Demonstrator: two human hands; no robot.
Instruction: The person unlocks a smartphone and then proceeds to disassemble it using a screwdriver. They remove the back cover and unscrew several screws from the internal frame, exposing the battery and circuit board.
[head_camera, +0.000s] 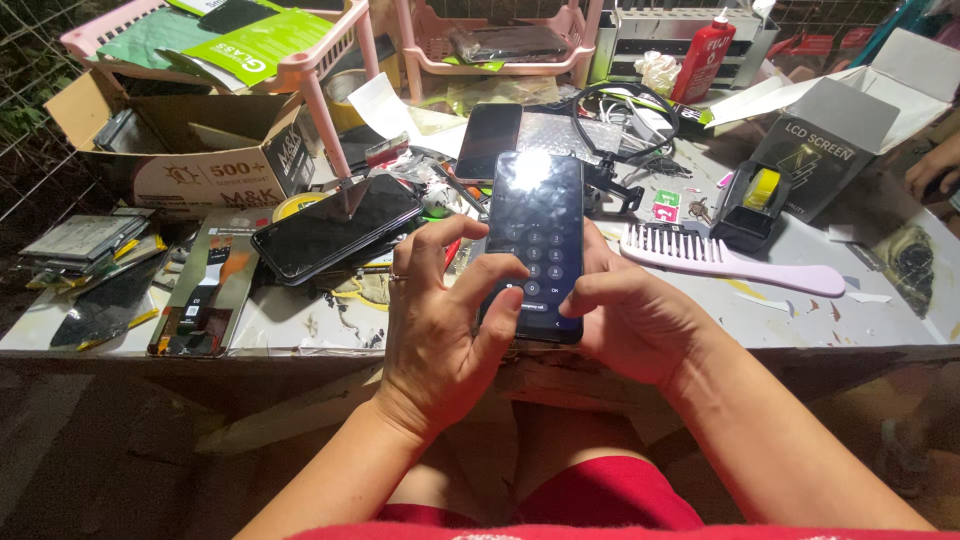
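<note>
Cradling a black smartphone (535, 245) upright over the near edge of the cluttered worktable (880, 310), both hands close around its lower half, so the screen faces the wearer. The left hand (440, 320) wraps the left edge, its thumb resting on the glass near the bottom; the right hand (625, 315) grips the right edge, thumb curled onto the keypad. The phone's screen is lit, showing a round-button number pad, with a bright glare patch at its top. At three o'clock lies a pink comb (725, 258); at nine o'clock, another dark phone (335, 225) tilted on clutter.
</note>
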